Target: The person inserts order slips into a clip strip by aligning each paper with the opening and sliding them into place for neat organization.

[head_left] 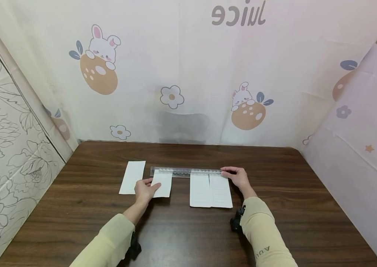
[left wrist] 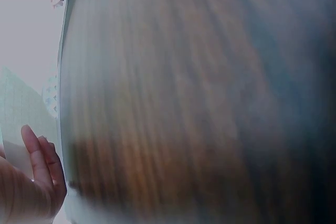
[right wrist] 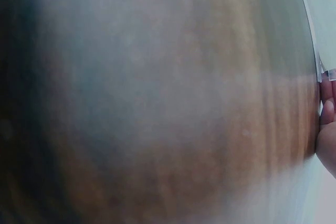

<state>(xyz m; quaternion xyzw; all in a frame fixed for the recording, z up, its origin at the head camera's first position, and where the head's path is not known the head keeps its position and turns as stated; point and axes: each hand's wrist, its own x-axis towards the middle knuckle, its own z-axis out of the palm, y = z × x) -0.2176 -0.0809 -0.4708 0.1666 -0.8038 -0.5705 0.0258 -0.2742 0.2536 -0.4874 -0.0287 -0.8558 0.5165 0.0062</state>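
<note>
A clear plastic ruler (head_left: 181,172) lies crosswise over the top edges of several white paper pieces. My right hand (head_left: 240,179) pinches its right end between thumb and fingers. Two lined paper pieces (head_left: 199,190) sit side by side beneath that end, a narrow slit between them. With thumb on top, my left hand (head_left: 145,190) pinches the left edge of another white paper piece (head_left: 163,184), whose upper edge is under the ruler's left part. The left wrist view catches the left hand (left wrist: 39,182) low at its edge; the right wrist view shows only part of the right hand (right wrist: 327,142).
Left of the ruler, a separate white paper strip (head_left: 133,177) lies on the dark wooden table (head_left: 181,230), partly behind the left hand. A printed curtain (head_left: 188,74) hangs along the table's back edge, with more patterned cloth at both sides.
</note>
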